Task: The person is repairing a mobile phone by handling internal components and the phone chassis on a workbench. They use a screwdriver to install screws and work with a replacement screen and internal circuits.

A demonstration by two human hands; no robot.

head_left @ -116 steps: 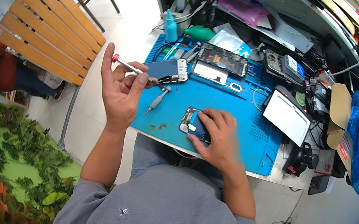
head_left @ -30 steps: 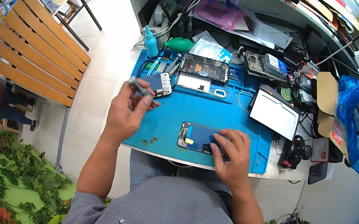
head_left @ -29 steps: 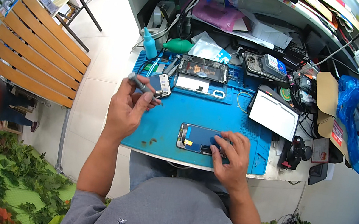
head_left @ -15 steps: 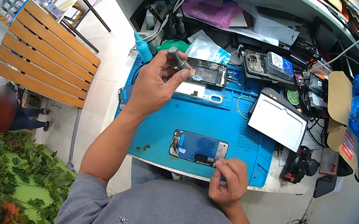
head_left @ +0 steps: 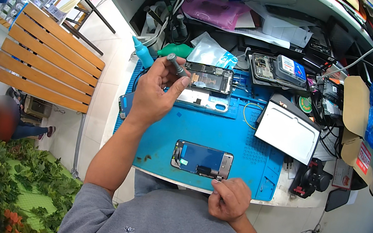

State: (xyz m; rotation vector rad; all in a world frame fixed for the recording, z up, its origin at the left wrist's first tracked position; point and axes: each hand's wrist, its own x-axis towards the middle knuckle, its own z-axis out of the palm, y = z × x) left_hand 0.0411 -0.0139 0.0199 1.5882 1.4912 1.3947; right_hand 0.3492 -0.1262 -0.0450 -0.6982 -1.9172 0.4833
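A grey screwdriver (head_left: 176, 65) is gripped in my left hand (head_left: 155, 93), its thick handle tilted up and its tip hidden. That hand is over the left of the blue repair mat (head_left: 153, 147), beside an opened phone body (head_left: 213, 79) with its inside exposed. Close to the mat's front edge lies a detached phone screen assembly (head_left: 202, 159), its back side up. My right hand (head_left: 231, 198) is just off the assembly's near right corner, fingers curled together; whether they pinch anything small is hidden.
A white phone-box tray (head_left: 287, 132) lies right of the mat's middle. Behind it are a stack of phone parts (head_left: 264, 66) and tangled cables. A light-blue bottle (head_left: 143, 53) and green blower (head_left: 175, 50) stand back left. A black-and-red clamp (head_left: 313, 178) sits at the right edge.
My right hand has drawn slightly left and toward me, its fingers curling in more. My left hand still holds the screwdriver. The whole view has shifted a little.
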